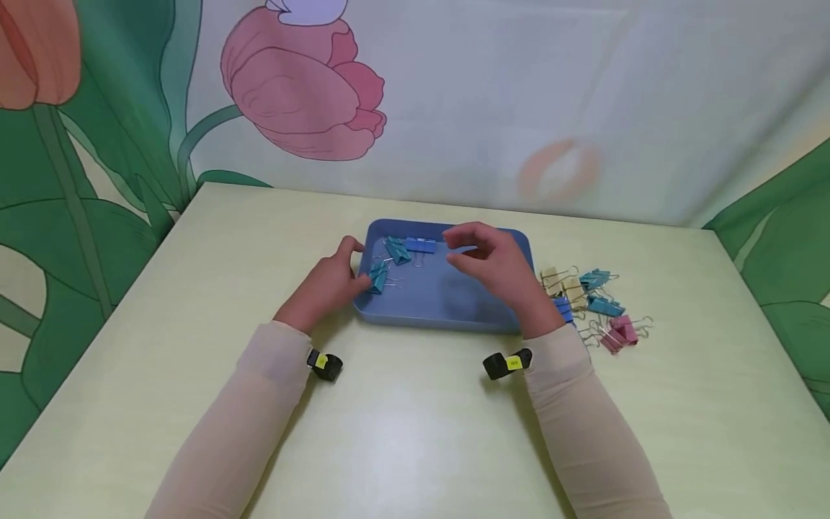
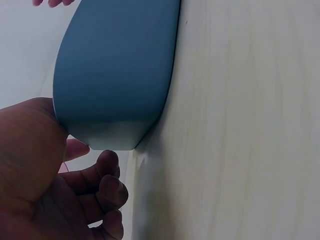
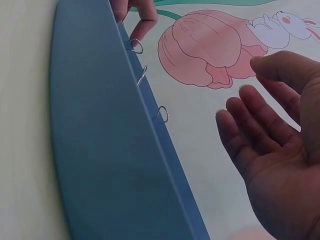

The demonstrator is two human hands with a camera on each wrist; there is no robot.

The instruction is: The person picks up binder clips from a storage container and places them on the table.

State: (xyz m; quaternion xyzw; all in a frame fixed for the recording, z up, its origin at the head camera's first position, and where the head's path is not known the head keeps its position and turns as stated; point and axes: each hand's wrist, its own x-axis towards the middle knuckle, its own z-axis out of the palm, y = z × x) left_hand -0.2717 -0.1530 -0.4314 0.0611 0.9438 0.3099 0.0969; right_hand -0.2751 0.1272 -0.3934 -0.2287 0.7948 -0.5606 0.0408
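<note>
A blue tray [image 1: 447, 326] lies on the table with two teal binder clips [image 1: 398, 250] and a blue binder clip [image 1: 421, 246] in its left half. My left hand [image 1: 329, 286] holds the tray's left end, the thumb over the rim close to the nearer teal clip. In the left wrist view, that hand's other fingers [image 2: 111, 192] curl loosely outside the tray wall. Above the tray's right half hovers my right hand [image 1: 496, 267], thumb and fingers apart with nothing between them. The right wrist view shows wire handles [image 3: 163, 114] sticking up past the tray's rim.
Right of the tray lies a loose pile of binder clips: yellow ones [image 1: 573, 290], teal ones [image 1: 606, 305], pink ones [image 1: 624, 330] and blue, partly hidden by my right wrist. Behind the pale table [image 1: 402, 432] hangs a curtain [image 1: 467, 108] printed with flowers.
</note>
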